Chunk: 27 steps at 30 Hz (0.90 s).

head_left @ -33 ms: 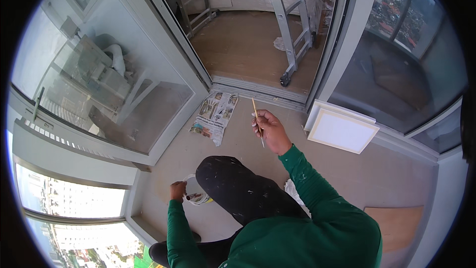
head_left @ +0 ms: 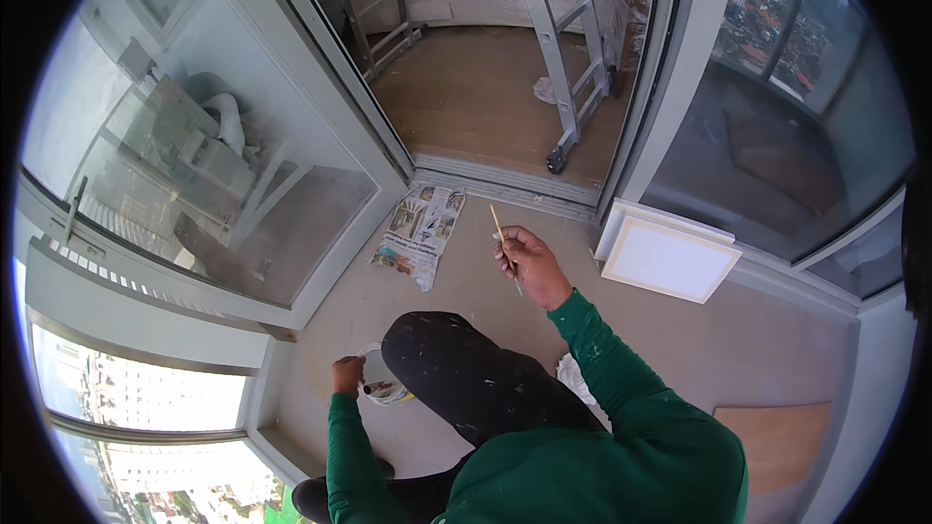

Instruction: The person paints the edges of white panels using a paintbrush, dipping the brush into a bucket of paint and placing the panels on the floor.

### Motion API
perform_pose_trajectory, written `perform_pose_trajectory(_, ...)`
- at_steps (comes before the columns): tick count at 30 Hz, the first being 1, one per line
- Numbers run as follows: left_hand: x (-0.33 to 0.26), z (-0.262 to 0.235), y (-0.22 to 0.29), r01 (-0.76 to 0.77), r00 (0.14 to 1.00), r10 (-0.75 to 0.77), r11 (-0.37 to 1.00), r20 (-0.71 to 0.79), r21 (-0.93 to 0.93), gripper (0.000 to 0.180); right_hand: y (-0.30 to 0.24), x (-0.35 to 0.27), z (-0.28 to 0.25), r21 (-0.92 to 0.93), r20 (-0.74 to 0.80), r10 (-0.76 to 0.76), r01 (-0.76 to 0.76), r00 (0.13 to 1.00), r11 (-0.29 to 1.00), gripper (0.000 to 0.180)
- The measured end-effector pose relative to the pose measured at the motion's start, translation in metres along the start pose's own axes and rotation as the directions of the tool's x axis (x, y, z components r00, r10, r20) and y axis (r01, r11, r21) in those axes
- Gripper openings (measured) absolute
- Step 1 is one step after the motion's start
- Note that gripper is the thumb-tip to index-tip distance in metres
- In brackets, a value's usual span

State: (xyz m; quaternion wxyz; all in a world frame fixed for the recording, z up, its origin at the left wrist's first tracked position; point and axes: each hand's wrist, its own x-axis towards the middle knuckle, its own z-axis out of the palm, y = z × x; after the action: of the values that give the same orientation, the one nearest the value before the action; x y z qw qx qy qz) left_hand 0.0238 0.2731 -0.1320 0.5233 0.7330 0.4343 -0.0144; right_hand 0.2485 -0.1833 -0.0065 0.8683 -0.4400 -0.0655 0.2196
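My right hand (head_left: 532, 264) is raised ahead of my knee, its fingers pinched round a slim paintbrush (head_left: 497, 223). One tan end of the paintbrush points up and away; the other end sticks out below my fingers. Low on the left, my left hand (head_left: 348, 375) is closed at the rim of a small white bucket (head_left: 396, 398). My leg covers part of that bucket. Something dark shows inside it, too small to name.
A torn newspaper sheet (head_left: 419, 238) lies near the door sill (head_left: 505, 184). White framed panels (head_left: 670, 257) lean by the right-hand glass. Beyond the doorway stands an aluminium ladder (head_left: 553, 49). A white cloth (head_left: 575, 378) and brown board (head_left: 777, 442) are on the floor.
My right hand and the paintbrush have shifted very slightly toward me. My left hand stays at the bucket.
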Motion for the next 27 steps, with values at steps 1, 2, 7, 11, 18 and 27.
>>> perform_pose_trajectory(1,-0.001,0.001,0.016,-0.059,0.998,0.059,0.998,0.003,0.027,0.023,0.006,-0.002,-0.01,0.001,0.046,0.053,-0.053,0.998,0.999,0.019)
perform_pose_trajectory(2,-0.002,0.008,0.038,-0.117,0.993,0.116,0.992,0.01,0.049,0.024,0.011,-0.003,-0.017,-0.007,0.089,0.107,-0.107,0.99,0.994,0.019)
perform_pose_trajectory(7,-0.002,0.042,0.148,-0.336,0.926,0.273,0.911,0.26,0.241,0.026,0.05,0.037,-0.006,-0.367,0.232,0.024,0.064,0.972,0.928,0.035)
perform_pose_trajectory(11,0.003,0.066,0.179,-0.572,0.818,0.436,0.682,0.375,0.455,0.022,0.074,0.087,0.044,-0.598,0.347,0.003,0.219,0.938,0.771,0.055)
perform_pose_trajectory(18,-0.021,0.174,0.241,-0.808,0.568,0.596,0.533,0.567,0.25,0.028,0.114,0.13,0.006,-0.64,0.446,-0.23,0.487,0.865,0.594,0.069)
perform_pose_trajectory(27,-0.018,0.19,0.22,-0.673,0.554,0.457,0.738,0.696,0.052,0.026,0.061,0.077,0.007,-0.909,0.272,0.062,0.235,0.96,0.344,0.053)
